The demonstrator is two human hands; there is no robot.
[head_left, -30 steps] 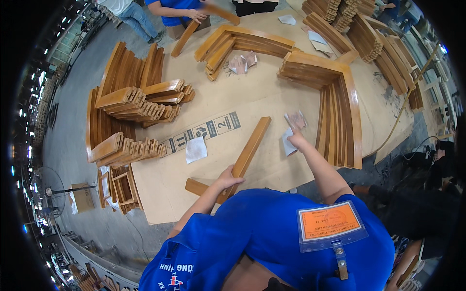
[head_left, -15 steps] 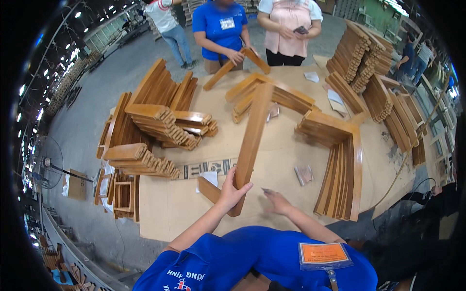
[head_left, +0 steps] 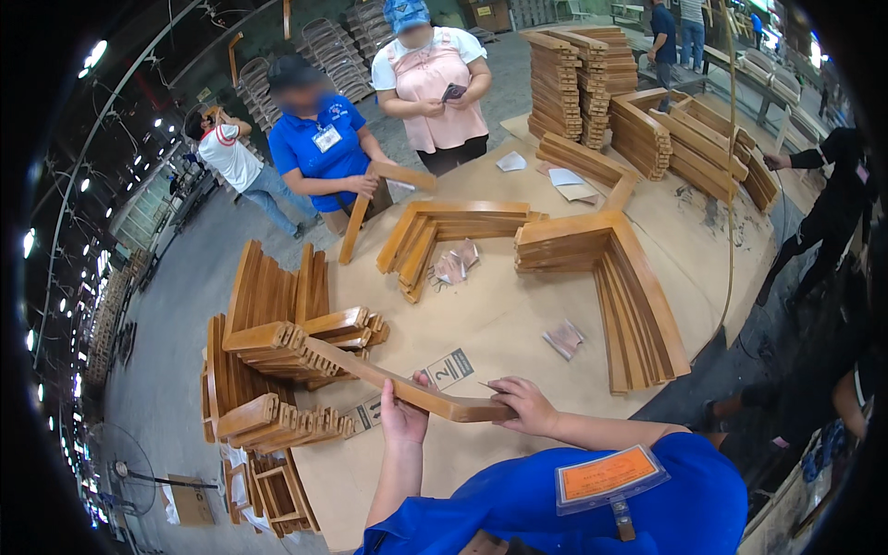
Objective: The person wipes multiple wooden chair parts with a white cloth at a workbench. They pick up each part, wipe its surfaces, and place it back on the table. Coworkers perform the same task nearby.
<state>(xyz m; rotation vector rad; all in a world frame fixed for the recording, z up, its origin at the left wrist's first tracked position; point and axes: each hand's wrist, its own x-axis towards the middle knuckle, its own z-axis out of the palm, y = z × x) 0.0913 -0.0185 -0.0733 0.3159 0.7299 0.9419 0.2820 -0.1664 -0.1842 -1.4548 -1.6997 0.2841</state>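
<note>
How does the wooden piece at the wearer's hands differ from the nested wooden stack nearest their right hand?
Count: the held piece is single; the nested stack has several pieces.
Support: the held piece is in the left hand, with the right hand at one end; the nested stack rests on the brown sheet.
Both are brown wood and bent.

Held frame (head_left: 449, 405): warm honey-brown
Right stack (head_left: 652, 268): amber top, darker brown sides
Creased sheet (head_left: 563, 339): pinkish brown, whitish patches
Cardboard (head_left: 481, 319): tan, black printed marks
Shirt (head_left: 592, 513): royal blue
Badge (head_left: 610, 476): orange, pale border
Floor (head_left: 176, 370): grey
</note>
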